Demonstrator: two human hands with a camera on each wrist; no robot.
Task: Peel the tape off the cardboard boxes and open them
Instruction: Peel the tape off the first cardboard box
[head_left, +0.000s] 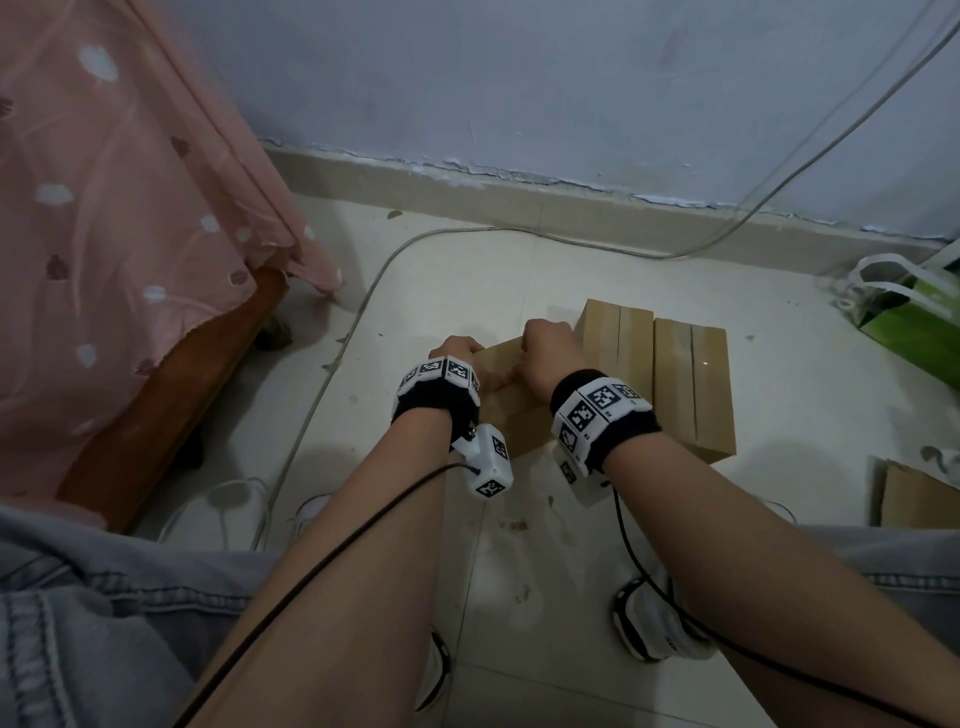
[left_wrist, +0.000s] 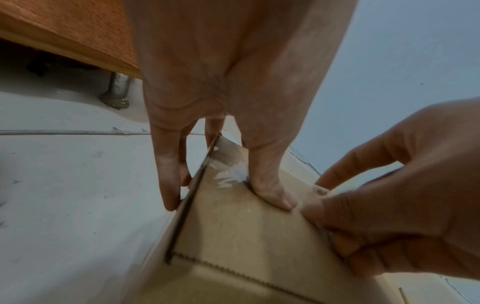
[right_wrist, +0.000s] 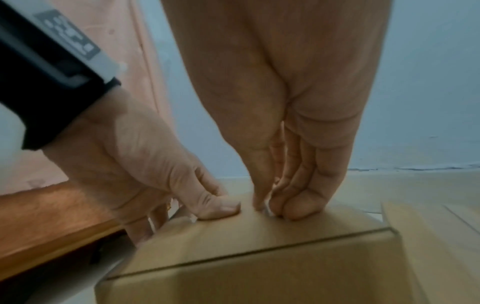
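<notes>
Left hand (head_left: 457, 349): thumb atop, fingers (left_wrist: 168, 185) down the side, gripping cardboard box (right_wrist: 233, 242) | right hand (head_left: 545, 348): fingertips pinched at top seam tape (left_wrist: 228, 176) | floor.

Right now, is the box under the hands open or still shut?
Shut: the box has its top flaps flat; left hand steadies it while right hand pinches at the tape.

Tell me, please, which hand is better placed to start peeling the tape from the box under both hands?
Probably the right hand: its fingertips pinch at the tape on top of the box. The left hand steadies the box, thumb on top, fingers down the side.
</notes>
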